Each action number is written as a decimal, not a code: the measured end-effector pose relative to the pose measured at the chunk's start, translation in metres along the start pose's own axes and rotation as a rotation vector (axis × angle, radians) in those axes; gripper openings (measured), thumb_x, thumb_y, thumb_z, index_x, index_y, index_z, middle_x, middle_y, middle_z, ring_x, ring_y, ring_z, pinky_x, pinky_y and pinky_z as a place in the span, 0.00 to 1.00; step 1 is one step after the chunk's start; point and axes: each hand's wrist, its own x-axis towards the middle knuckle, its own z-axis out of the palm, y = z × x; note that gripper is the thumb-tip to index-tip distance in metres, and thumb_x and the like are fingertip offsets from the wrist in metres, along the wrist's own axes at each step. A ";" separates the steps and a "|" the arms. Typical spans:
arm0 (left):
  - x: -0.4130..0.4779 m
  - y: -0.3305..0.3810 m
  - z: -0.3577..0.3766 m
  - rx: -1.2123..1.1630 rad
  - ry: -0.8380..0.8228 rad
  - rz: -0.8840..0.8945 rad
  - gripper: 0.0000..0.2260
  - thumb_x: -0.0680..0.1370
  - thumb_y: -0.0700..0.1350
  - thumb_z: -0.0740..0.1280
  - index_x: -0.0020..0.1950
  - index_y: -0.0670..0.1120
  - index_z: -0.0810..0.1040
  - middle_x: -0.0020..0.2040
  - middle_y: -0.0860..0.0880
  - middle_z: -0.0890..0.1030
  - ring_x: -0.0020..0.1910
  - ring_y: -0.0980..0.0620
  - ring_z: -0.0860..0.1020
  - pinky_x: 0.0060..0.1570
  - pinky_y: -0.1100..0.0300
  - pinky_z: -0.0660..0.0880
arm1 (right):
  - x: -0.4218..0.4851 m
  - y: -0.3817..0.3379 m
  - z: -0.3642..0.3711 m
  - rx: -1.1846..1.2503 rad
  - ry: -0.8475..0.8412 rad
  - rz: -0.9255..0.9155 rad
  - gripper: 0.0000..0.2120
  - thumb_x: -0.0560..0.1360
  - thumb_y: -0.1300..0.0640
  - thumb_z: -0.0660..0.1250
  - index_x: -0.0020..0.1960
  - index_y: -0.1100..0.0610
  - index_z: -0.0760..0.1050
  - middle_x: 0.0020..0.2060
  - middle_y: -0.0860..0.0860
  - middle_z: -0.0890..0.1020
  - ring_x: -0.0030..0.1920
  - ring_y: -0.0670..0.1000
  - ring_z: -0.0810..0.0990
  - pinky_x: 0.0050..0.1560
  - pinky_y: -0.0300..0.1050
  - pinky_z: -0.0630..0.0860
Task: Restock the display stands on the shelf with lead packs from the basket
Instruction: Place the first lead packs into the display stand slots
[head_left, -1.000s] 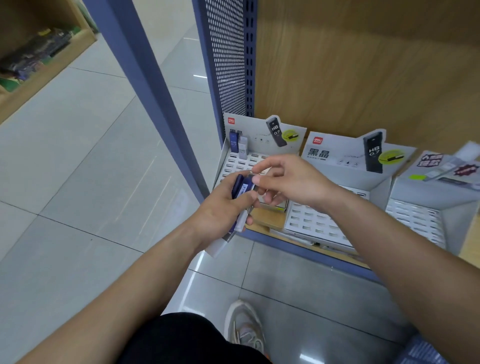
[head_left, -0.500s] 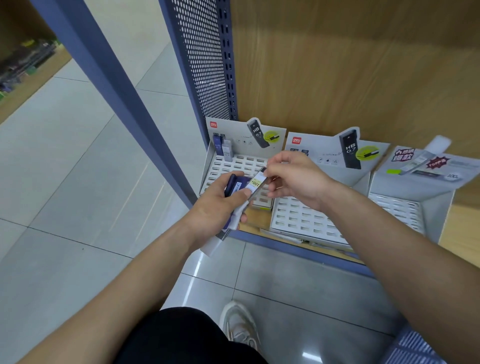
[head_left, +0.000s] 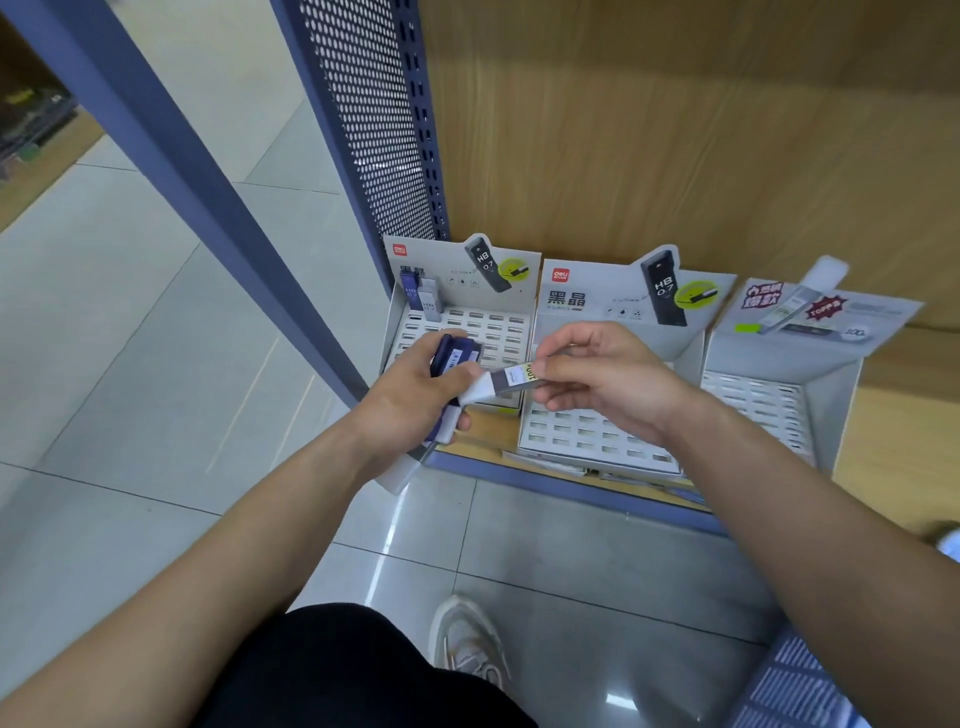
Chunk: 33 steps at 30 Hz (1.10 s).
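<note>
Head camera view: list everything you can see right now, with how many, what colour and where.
display stands: three, white-grey card, side by side on the shelf
stocked lead packs: two, one blue, one grey, back left corner of the left stand
lead pack bundle: count unclear, dark blue with white ends, in the left hand
single lead pack: one, grey with white end and yellow label, in the right hand
shelf: one, wood, blue front edge
perforated panel: one, blue-grey, left of the stands
floor: pale grey tiles
shoe: one, off-white, on the floor
left hand: grips the bundle
right hand: pinches the single pack
</note>
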 end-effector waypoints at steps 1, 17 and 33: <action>0.001 0.001 0.002 0.031 -0.018 0.012 0.13 0.83 0.48 0.66 0.67 0.55 0.73 0.56 0.45 0.82 0.35 0.51 0.79 0.38 0.53 0.78 | -0.006 0.004 -0.001 0.062 0.029 0.007 0.05 0.75 0.69 0.70 0.46 0.61 0.76 0.34 0.56 0.83 0.34 0.51 0.84 0.37 0.41 0.81; -0.005 0.056 0.126 0.076 -0.168 0.072 0.07 0.85 0.45 0.62 0.63 0.50 0.73 0.43 0.47 0.79 0.33 0.50 0.77 0.28 0.60 0.75 | -0.133 0.032 -0.090 0.512 0.210 -0.061 0.16 0.70 0.69 0.67 0.58 0.63 0.77 0.37 0.55 0.82 0.40 0.55 0.85 0.50 0.48 0.84; 0.019 0.013 0.254 -0.067 -0.095 0.046 0.09 0.85 0.45 0.63 0.64 0.52 0.73 0.45 0.47 0.81 0.32 0.52 0.78 0.30 0.59 0.76 | -0.157 0.057 -0.183 0.336 0.416 -0.026 0.03 0.78 0.57 0.69 0.46 0.55 0.79 0.44 0.56 0.83 0.43 0.54 0.82 0.54 0.55 0.79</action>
